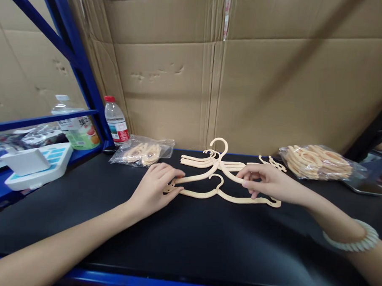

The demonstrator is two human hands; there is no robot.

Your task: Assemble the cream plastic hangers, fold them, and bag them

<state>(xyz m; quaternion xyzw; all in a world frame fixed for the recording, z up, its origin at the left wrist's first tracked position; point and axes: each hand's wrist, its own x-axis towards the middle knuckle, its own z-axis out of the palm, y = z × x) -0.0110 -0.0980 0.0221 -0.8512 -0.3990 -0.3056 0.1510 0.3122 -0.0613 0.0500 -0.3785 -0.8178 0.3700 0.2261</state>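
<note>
A cream plastic clothes hanger is held up between my two hands, its hook pointing up and away. The fingers and thumb of my left hand pinch its left end. My right hand has thumb and fingertips closed on its right arm; the right tip is hidden behind the fingers. Just below, a second clothes hanger lies flat on the black table, its left end hidden near my left thumb. Behind the held one lie several more hangers side by side, their hooks overlapping.
Bags of folded hangers lie at the back, one clear bag left and a fuller bag right. A red-capped bottle stands by the blue frame. A white-and-blue plastic object sits left. Cardboard walls the back.
</note>
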